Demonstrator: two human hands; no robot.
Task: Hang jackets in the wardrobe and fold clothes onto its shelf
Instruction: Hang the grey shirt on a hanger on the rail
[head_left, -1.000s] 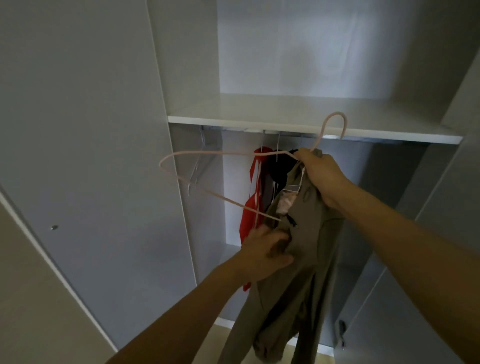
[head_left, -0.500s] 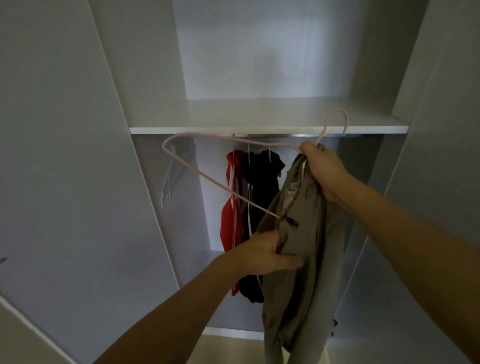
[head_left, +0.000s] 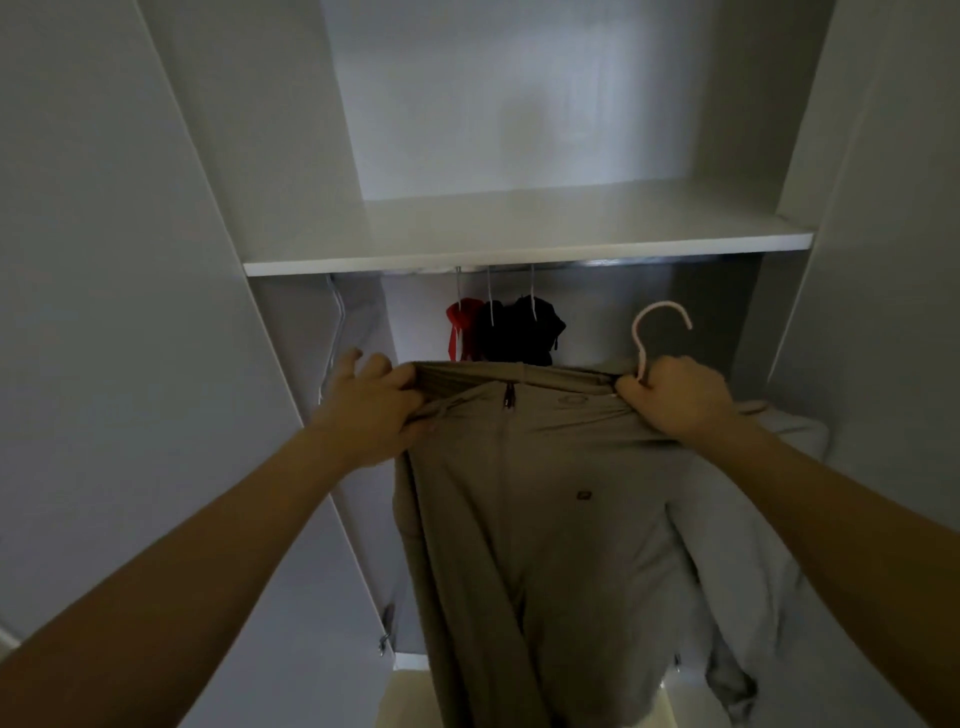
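Khaki jacket (head_left: 540, 519) on pink hanger (head_left: 655, 327); I see left hand (head_left: 371, 410) gripping its shoulder, right hand (head_left: 675, 397) gripping hanger neck and collar.

Olive-brown jacket (head_left: 524, 519), zipped up, hanging down long and flat. Stretched wide at the top between the fingers of the left hand (head_left: 371, 410) and the right hand (head_left: 675, 397). Pale pink hanger (head_left: 655, 332) with only its hook showing, sticking up just above the right fingers. Red jacket (head_left: 460, 330) and black jacket (head_left: 524, 332) far behind the fingers, hanging side by side under the white shelf (head_left: 519, 249) of the wardrobe (head_left: 130, 312).
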